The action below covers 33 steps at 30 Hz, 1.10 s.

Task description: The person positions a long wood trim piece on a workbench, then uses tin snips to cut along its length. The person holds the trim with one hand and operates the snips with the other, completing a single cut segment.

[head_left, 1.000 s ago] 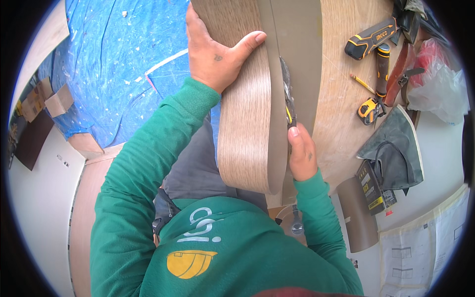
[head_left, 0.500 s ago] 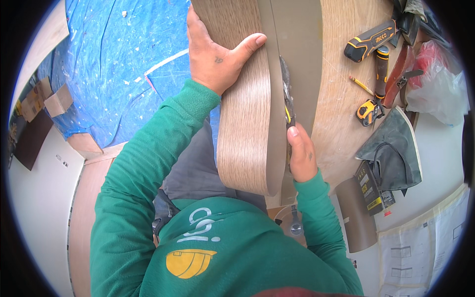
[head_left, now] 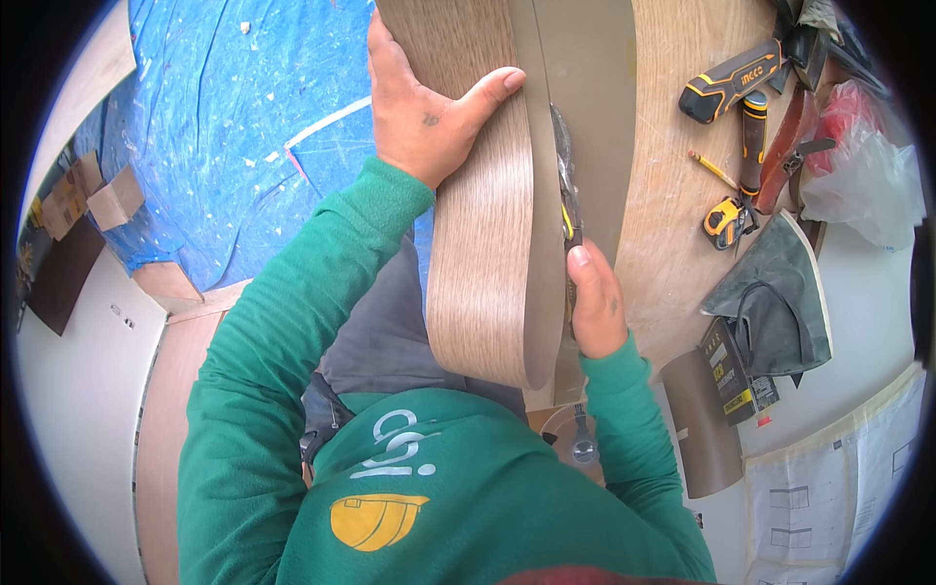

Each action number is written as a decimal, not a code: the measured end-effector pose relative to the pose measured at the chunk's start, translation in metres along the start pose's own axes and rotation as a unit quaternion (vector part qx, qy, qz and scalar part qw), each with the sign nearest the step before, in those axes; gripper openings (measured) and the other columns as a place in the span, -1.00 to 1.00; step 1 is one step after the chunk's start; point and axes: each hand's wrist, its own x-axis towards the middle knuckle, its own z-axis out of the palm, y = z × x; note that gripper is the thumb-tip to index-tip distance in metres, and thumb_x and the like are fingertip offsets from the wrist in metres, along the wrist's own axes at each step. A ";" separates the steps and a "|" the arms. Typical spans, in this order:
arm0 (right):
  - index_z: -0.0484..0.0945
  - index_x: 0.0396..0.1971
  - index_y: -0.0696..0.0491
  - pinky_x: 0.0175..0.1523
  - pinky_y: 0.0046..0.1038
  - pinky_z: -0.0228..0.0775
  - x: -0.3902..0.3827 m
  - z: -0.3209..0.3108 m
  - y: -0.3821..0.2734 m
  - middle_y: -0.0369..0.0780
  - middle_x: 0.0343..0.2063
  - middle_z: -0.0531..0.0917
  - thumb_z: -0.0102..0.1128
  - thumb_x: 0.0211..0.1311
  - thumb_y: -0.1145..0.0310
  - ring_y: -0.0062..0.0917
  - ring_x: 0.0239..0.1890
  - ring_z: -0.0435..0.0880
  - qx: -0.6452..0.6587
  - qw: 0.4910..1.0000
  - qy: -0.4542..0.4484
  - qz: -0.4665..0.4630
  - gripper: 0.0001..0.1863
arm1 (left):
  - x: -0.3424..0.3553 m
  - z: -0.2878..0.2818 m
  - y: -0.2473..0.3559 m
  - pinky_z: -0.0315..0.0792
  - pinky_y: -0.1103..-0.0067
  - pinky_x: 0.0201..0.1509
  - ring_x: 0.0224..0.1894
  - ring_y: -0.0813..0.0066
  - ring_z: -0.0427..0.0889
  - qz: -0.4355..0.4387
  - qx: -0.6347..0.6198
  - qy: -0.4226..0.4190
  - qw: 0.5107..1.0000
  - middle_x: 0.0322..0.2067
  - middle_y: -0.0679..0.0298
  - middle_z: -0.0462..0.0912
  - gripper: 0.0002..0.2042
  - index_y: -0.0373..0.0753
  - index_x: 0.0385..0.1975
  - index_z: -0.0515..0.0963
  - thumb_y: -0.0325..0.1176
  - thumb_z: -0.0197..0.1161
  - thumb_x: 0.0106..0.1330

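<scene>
A long wood-grain laminate sheet curls over on itself near my body, its plain brown back showing on the right. My left hand grips its curled part, thumb across the grain and fingers round the left edge. In my right hand is a pair of snips with dark metal blades and a bit of yellow, the blades lying along the edge of the curled strip. A thin straight line runs on the brown back ahead of the blade tips. My right fingers are partly hidden under the sheet.
On the wooden worktop at right lie a black-and-orange tool, a pencil, a tape measure and a plastic bag. A dark cloth bag sits nearer. Blue sheeting covers the floor at left.
The snips and my right hand have shifted very slightly away from my body along the sheet. My left hand and the sheet look the same.
</scene>
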 end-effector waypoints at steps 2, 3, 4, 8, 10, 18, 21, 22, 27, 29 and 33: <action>0.54 -0.08 0.21 -0.10 -0.42 0.37 -0.001 0.002 -0.006 -0.21 -0.38 0.54 -0.10 0.53 -0.10 -0.50 -0.27 0.48 0.009 1.000 0.002 -0.002 -0.42 | -0.002 0.001 -0.007 0.51 0.36 0.22 0.12 0.24 0.60 0.027 -0.030 0.006 0.999 0.12 0.00 0.51 -0.05 -0.41 0.34 0.10 -0.21 0.65 0.07; 0.54 -0.08 0.20 -0.10 -0.42 0.37 0.000 0.003 -0.007 -0.21 -0.37 0.55 -0.10 0.53 -0.10 -0.50 -0.26 0.48 0.015 1.000 0.004 0.001 -0.42 | -0.001 0.002 -0.008 0.51 0.37 0.23 0.13 0.24 0.60 0.028 -0.032 0.006 0.999 0.13 0.00 0.51 -0.05 -0.41 0.34 0.10 -0.21 0.65 0.07; 0.54 -0.08 0.20 -0.10 -0.42 0.37 0.000 0.004 -0.008 -0.21 -0.38 0.55 -0.10 0.53 -0.10 -0.50 -0.27 0.48 0.012 1.000 0.005 0.007 -0.42 | 0.000 0.003 -0.009 0.50 0.37 0.23 0.13 0.24 0.59 0.028 -0.034 0.005 0.999 0.13 0.00 0.50 -0.05 -0.41 0.34 0.10 -0.21 0.64 0.08; 0.54 -0.10 0.20 -0.12 -0.41 0.36 0.001 0.002 -0.003 -0.22 -0.40 0.53 -0.10 0.53 -0.10 -0.51 -0.28 0.47 0.000 1.000 0.000 0.016 -0.42 | -0.001 0.003 -0.008 0.49 0.36 0.24 0.14 0.24 0.58 0.019 -0.032 0.003 0.999 0.15 0.01 0.49 -0.04 -0.41 0.35 0.10 -0.21 0.65 0.07; 0.54 -0.11 0.20 -0.12 -0.41 0.36 0.002 0.001 0.003 -0.22 -0.41 0.53 -0.11 0.53 -0.11 -0.52 -0.29 0.46 -0.008 1.000 -0.002 0.014 -0.42 | -0.001 0.002 -0.010 0.49 0.36 0.24 0.14 0.24 0.58 0.028 -0.022 0.006 0.999 0.15 0.01 0.49 -0.04 -0.41 0.35 0.10 -0.20 0.65 0.07; 0.53 -0.12 0.20 -0.11 -0.42 0.36 0.004 0.002 -0.006 -0.21 -0.41 0.52 -0.11 0.52 -0.14 -0.52 -0.29 0.46 0.010 1.000 0.005 0.012 -0.40 | -0.001 0.002 -0.007 0.51 0.36 0.22 0.11 0.23 0.60 0.009 -0.032 -0.003 0.999 0.13 0.00 0.51 -0.03 -0.41 0.35 0.09 -0.21 0.65 0.07; 0.54 -0.13 0.20 -0.15 -0.43 0.34 0.004 0.004 -0.009 -0.23 -0.43 0.51 -0.10 0.52 -0.14 -0.53 -0.31 0.45 0.011 1.000 0.008 0.009 -0.40 | -0.001 0.002 -0.007 0.51 0.37 0.22 0.11 0.23 0.61 0.010 -0.029 -0.002 1.000 0.12 -0.01 0.51 -0.03 -0.42 0.35 0.08 -0.22 0.65 0.07; 0.54 -0.14 0.20 -0.16 -0.43 0.33 0.005 0.003 -0.007 -0.24 -0.44 0.50 -0.10 0.52 -0.14 -0.53 -0.32 0.43 0.005 1.000 0.006 0.009 -0.40 | -0.001 0.003 -0.008 0.52 0.37 0.21 0.10 0.23 0.61 0.014 -0.025 0.000 1.000 0.12 -0.01 0.51 -0.03 -0.42 0.35 0.08 -0.22 0.65 0.07; 0.54 -0.17 0.20 -0.22 -0.44 0.28 0.005 0.003 -0.003 -0.28 -0.50 0.42 -0.10 0.52 -0.14 -0.56 -0.37 0.37 -0.001 1.000 0.012 0.008 -0.40 | -0.001 0.002 -0.008 0.51 0.36 0.22 0.12 0.22 0.60 0.012 -0.040 -0.005 0.999 0.13 -0.02 0.51 -0.02 -0.43 0.35 0.07 -0.23 0.65 0.07; 0.53 -0.17 0.20 -0.22 -0.44 0.28 0.006 0.003 -0.003 -0.28 -0.50 0.41 -0.10 0.51 -0.13 -0.55 -0.37 0.37 0.008 1.000 0.012 0.016 -0.41 | -0.001 0.002 -0.007 0.51 0.36 0.23 0.12 0.22 0.60 0.009 -0.040 -0.008 0.999 0.13 -0.02 0.50 -0.02 -0.43 0.36 0.06 -0.23 0.64 0.08; 0.53 -0.16 0.20 -0.22 -0.44 0.27 0.009 0.003 -0.009 -0.28 -0.50 0.41 -0.09 0.51 -0.12 -0.55 -0.37 0.36 0.011 1.000 0.013 0.002 -0.42 | -0.001 0.002 -0.005 0.50 0.35 0.24 0.14 0.22 0.59 0.006 -0.038 -0.009 0.999 0.14 -0.02 0.50 -0.02 -0.43 0.36 0.05 -0.24 0.64 0.08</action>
